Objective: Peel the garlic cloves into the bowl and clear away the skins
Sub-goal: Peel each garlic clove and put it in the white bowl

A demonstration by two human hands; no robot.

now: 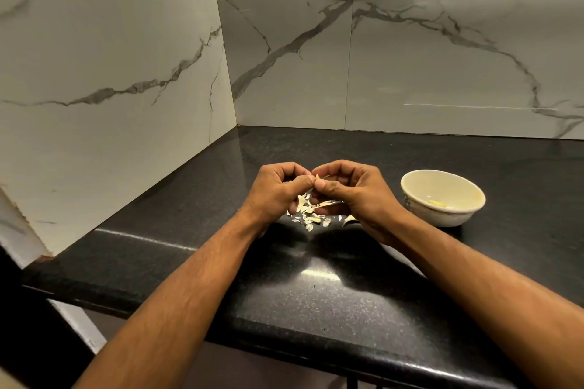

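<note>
Garlic is what the whole scene turns on, but start with the black granite counter [316,309], set into a corner of white marble-veined wall tiles [126,57]. A cream bowl [442,180] stands to the right, a peeled clove [437,203] lying inside. The left hand [278,189] and right hand [350,189] meet over the counter, fingers curled, thumbs and forefingers pinching a garlic clove [317,181] between them (mostly hidden). Beneath the hands lies a scatter of papery skins [311,213].
</note>
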